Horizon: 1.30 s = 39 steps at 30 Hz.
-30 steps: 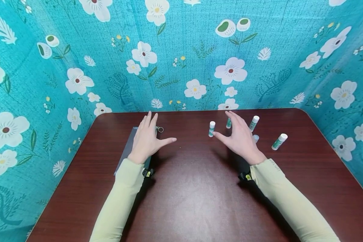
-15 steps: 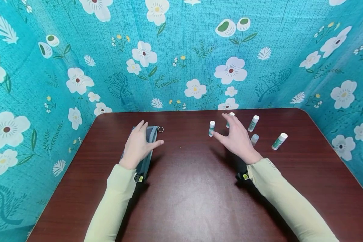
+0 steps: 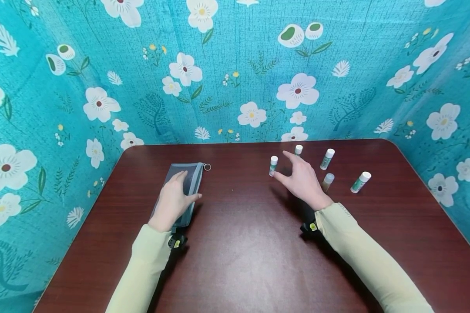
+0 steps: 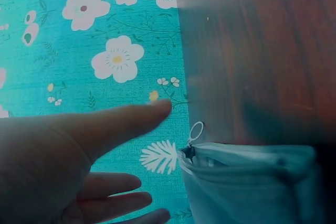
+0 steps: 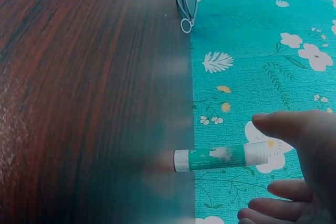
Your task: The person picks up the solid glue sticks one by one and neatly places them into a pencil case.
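Note:
A blue-grey zip pouch stands on the left of the table, a metal ring on its zip pull. Its mouth looks parted in the left wrist view. Over the pouch is my left hand, thumb out and fingers extended, holding nothing; whether it touches the pouch cannot be told. A green-and-white glue stick stands upright beside the thumb of my right hand. That hand's thumb and fingers are spread apart around no object. In the right wrist view, the thumb and the glue stick appear apart.
More glue sticks stand around the right hand: one behind its fingers, another glue stick at the back, one with a translucent cap, and a glue stick farther right. Flowered turquoise cloth rises behind the table.
My left hand has moved back toward me and left, uncovering more of the pouch. My right hand has drawn slightly back and left, exposing the glue sticks behind it. The glue sticks stay put.

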### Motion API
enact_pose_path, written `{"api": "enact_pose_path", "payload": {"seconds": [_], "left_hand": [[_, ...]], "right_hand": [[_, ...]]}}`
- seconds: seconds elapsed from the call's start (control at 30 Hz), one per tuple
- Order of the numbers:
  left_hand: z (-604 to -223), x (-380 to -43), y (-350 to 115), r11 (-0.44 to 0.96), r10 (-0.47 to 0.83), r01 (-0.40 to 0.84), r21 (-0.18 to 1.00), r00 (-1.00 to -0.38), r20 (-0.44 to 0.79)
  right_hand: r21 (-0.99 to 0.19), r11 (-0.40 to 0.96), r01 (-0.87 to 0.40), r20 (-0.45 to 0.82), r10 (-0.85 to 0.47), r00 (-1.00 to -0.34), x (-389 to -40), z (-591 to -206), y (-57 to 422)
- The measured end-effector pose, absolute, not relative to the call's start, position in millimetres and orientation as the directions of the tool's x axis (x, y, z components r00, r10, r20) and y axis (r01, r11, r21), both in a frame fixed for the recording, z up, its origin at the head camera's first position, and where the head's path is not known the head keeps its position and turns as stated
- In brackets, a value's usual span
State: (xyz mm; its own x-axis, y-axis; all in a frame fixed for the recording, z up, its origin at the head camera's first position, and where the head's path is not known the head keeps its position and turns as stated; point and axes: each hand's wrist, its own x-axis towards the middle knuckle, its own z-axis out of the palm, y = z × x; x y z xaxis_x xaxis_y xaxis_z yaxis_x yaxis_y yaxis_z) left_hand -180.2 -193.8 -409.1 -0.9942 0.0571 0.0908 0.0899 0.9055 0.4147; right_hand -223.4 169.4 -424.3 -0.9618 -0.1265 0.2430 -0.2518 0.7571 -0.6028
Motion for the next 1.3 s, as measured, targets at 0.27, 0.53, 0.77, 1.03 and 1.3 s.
{"api": "enact_pose_path", "payload": {"seconds": [0.27,0.53,0.77,1.03,1.3], "left_hand": [[-415.1,-172.3,-195.2,0.909,0.049,0.103,0.403,-0.989,0.143],[-418.3,-172.9,-197.5,0.925,0.041,0.118,0.361,-0.976,0.213],[-423.8,-174.7,-198.0,0.913,0.030,0.151,0.379,-0.951,0.307],[-422.7,-178.1,-194.1,0.889,-0.038,0.120,0.442,-0.942,0.332],[-422.5,-187.9,-193.9,0.782,-0.091,0.058,0.621,-0.974,0.206]], "right_hand": [[-0.621,0.751,-0.222,0.206,-0.117,-0.972,-226.1,-428.1,169.1],[-0.628,0.752,-0.200,0.190,-0.102,-0.977,-229.8,-432.7,166.8],[-0.643,0.738,-0.203,0.189,-0.103,-0.977,-230.7,-435.2,166.9],[-0.647,0.736,-0.198,0.186,-0.099,-0.977,-232.1,-435.7,167.5],[-0.657,0.730,-0.189,0.174,-0.097,-0.980,-232.7,-436.3,168.3]]}}
